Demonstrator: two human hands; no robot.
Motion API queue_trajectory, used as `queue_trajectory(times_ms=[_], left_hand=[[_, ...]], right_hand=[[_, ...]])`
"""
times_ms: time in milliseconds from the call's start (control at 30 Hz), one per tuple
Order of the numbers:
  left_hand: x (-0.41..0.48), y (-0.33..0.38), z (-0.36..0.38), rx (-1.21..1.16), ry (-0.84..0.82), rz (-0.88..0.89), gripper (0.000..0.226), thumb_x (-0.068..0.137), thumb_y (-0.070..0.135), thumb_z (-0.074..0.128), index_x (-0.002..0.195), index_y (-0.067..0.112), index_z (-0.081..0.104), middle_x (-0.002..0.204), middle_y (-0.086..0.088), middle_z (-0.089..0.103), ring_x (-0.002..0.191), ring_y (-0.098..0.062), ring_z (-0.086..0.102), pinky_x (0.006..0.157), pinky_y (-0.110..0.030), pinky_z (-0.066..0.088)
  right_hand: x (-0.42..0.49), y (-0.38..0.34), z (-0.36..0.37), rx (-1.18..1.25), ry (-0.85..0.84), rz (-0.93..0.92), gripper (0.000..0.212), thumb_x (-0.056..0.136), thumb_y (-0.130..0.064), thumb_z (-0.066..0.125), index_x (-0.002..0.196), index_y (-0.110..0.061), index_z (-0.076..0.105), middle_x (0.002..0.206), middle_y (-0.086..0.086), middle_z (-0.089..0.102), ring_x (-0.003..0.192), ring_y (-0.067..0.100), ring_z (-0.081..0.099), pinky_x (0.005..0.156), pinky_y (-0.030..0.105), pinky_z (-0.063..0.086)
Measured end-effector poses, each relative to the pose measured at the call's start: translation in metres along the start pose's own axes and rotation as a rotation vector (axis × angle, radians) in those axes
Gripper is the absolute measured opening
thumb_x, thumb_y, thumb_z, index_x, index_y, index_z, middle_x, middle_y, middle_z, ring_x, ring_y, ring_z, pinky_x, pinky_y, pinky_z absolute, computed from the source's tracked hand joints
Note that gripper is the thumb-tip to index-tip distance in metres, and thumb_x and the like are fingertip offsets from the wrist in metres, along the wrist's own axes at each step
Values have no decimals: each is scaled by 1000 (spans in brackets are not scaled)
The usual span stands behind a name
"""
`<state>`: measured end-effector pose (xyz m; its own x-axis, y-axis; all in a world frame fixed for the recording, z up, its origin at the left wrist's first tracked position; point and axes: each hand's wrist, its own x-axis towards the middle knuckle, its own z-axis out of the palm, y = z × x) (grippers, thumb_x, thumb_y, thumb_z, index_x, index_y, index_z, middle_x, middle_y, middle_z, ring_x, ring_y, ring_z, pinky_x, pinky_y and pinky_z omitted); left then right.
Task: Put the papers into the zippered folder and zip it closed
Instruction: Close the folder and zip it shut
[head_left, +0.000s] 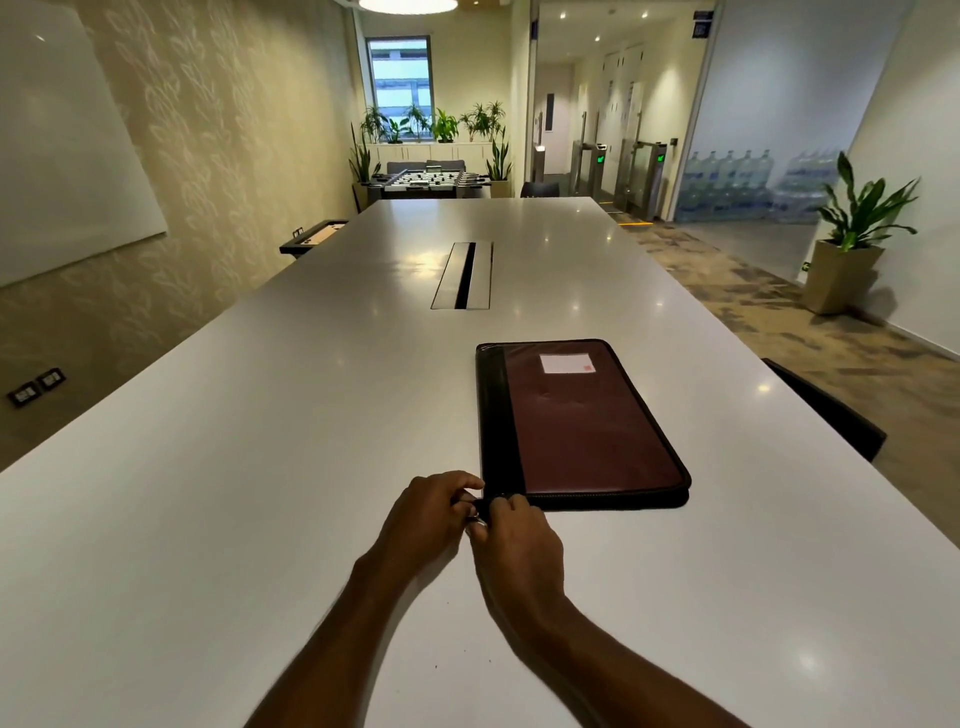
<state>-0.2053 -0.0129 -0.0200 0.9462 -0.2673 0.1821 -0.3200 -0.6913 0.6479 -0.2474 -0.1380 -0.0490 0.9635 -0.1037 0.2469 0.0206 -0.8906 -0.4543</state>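
Observation:
A maroon zippered folder (587, 421) with a black spine and a white label lies flat and closed on the long white table (260, 441), right of centre. Both my hands meet at its near left corner. My left hand (431, 514) has its fingers curled against that corner, pinching it. My right hand (519, 540) pinches something small at the same corner, most likely the zipper pull, which my fingers hide. No loose papers are in sight.
A cable hatch (464, 275) is set into the table's middle, beyond the folder. A dark chair back (831, 410) stands at the table's right edge. A potted plant (852, 239) sits on the floor at the right. The left wall holds a whiteboard (67, 156).

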Motion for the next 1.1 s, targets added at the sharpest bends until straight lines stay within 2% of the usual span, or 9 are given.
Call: queue_trajectory(times_ms=[100, 200, 333, 500, 633, 800, 933, 1033, 1100], left_hand=[[0, 0, 1, 13, 1, 25, 26, 89, 13, 59, 111, 23, 68, 93, 7, 74, 76, 8, 61, 75, -7, 47], [0, -3, -1, 72, 33, 21, 27, 88, 11, 59, 110, 23, 69, 94, 6, 75, 79, 4, 62, 70, -1, 39], [1, -10, -4, 149, 87, -12, 25, 87, 12, 60, 107, 24, 70, 94, 3, 74, 85, -12, 67, 69, -16, 43], [0, -8, 0, 219, 117, -33, 27, 86, 13, 56, 104, 28, 70, 83, 3, 73, 72, -13, 64, 63, -27, 49], [3, -6, 2, 264, 121, -29, 32, 81, 6, 57, 101, 27, 70, 81, 4, 72, 72, -15, 65, 63, -31, 51], [9, -8, 5, 303, 88, -54, 33, 81, 5, 56, 103, 25, 70, 86, 2, 73, 76, -16, 65, 66, -30, 52], [17, 11, 6, 398, 34, -90, 36, 83, 10, 54, 114, 23, 66, 106, -1, 69, 93, -20, 64, 70, -25, 44], [26, 47, 23, 305, 118, 116, 33, 80, 14, 58, 112, 14, 66, 112, -5, 66, 101, -25, 60, 80, -29, 45], [33, 73, 44, 274, 65, 212, 41, 82, 22, 60, 123, 16, 60, 128, -4, 58, 117, -22, 52, 97, -30, 41]], right_hand=[[2, 1, 3, 7, 23, -4, 24, 98, -32, 42, 106, -20, 60, 105, 0, 63, 93, 17, 57, 73, 31, 49], [2, 3, 4, 18, 56, 18, 22, 98, -31, 43, 103, -19, 61, 101, 0, 63, 90, 17, 59, 70, 31, 47], [7, 18, -7, 13, 94, 86, 20, 96, -31, 47, 98, -19, 63, 94, -1, 64, 84, 18, 61, 68, 31, 47], [10, 63, -30, -26, 168, 244, 29, 91, -29, 53, 64, -24, 43, 66, -7, 56, 59, 13, 52, 56, 27, 34], [12, 101, -52, -28, 210, 339, 32, 89, -28, 54, 59, -20, 45, 59, -8, 52, 52, 11, 49, 53, 28, 34], [13, 154, -82, -64, 282, 452, 28, 89, -28, 56, 63, -19, 53, 61, -5, 55, 53, 17, 49, 53, 28, 37], [18, 173, -95, -82, 247, 416, 26, 89, -27, 53, 63, -19, 54, 62, -4, 55, 57, 18, 54, 54, 30, 44], [19, 177, -95, -27, 232, 385, 26, 88, -23, 53, 62, -20, 54, 63, -4, 56, 58, 17, 56, 53, 31, 46], [19, 181, -95, -17, 226, 368, 26, 86, -22, 53, 60, -21, 53, 62, -6, 56, 57, 14, 55, 51, 30, 45]])
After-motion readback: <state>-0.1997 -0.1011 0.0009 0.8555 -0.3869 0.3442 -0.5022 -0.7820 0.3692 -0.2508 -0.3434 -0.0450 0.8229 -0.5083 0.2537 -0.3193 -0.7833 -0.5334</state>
